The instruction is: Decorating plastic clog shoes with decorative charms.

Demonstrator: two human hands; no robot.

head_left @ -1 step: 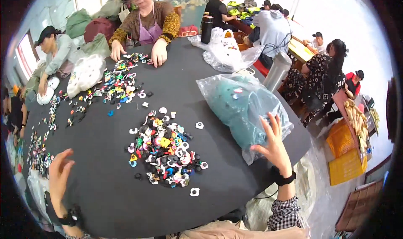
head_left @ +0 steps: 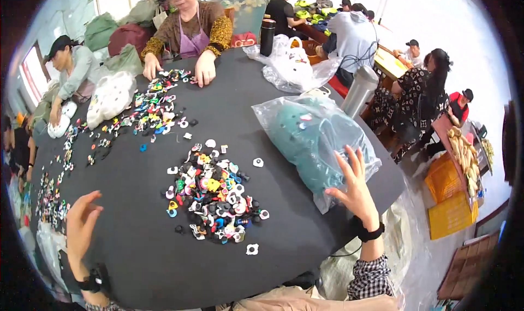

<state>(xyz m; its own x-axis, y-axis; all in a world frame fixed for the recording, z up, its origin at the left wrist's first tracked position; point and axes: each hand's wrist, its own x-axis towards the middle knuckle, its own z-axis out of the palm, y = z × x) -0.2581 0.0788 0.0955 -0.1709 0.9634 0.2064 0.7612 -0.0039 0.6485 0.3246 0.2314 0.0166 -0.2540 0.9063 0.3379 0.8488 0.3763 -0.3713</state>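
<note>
Holding nothing in half-open left hand (head_left: 81, 221) or spread right hand (head_left: 356, 193) at filled bag (head_left: 353, 135), touch unclear. Seeing charms (head_left: 214, 185) heaped, apparently unworked.

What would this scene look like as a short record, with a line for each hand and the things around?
Surface: dark table
Left hand: open, empty, over the table's left side
Right hand: open, fingers overlapping the clear bag in view; contact unclear
Bag contents: teal, rounded
Between hands: pile of small colourful pieces
Far side: person in a purple apron, behind another spread of pieces
Beyond the bag: silver tumbler, black bottle
</note>
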